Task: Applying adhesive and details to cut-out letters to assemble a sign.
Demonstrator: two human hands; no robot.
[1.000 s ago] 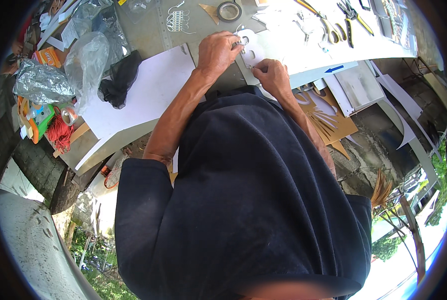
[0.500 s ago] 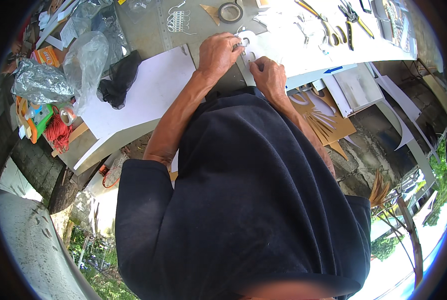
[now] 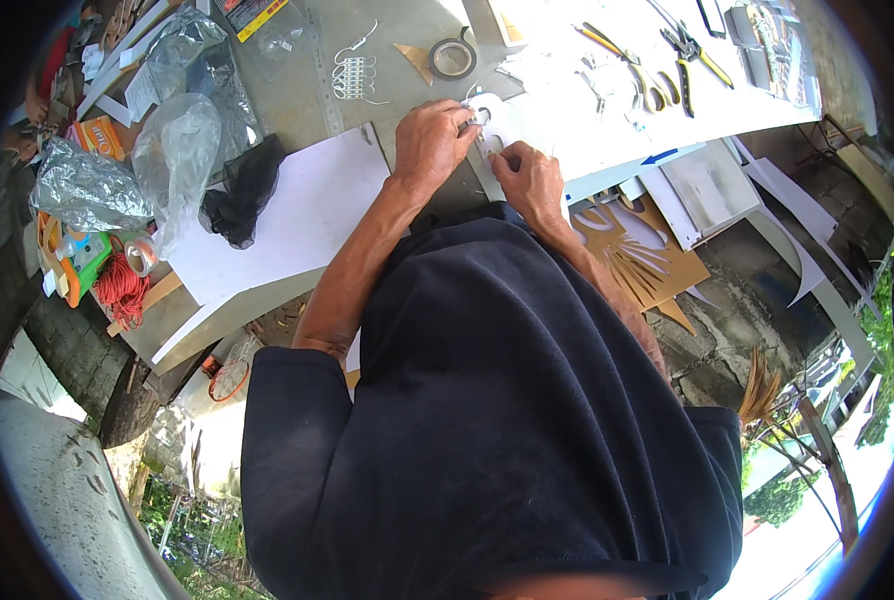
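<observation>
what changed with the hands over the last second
Very little. The right hand edged slightly toward the left hand, closing the gap over the white cut-out piece. Both hands stay pressed on it; the tape roll and pliers have not moved.

Bare white sheet [image 3: 297,215] lies open leftward; pliers [image 3: 657,75] crowd the right.

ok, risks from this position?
Both hands work close together: left hand and right hand pinch one small white cut-out piece, so a slip could bend or tear it. The pliers and tape roll lie nearby and could be knocked.
</observation>
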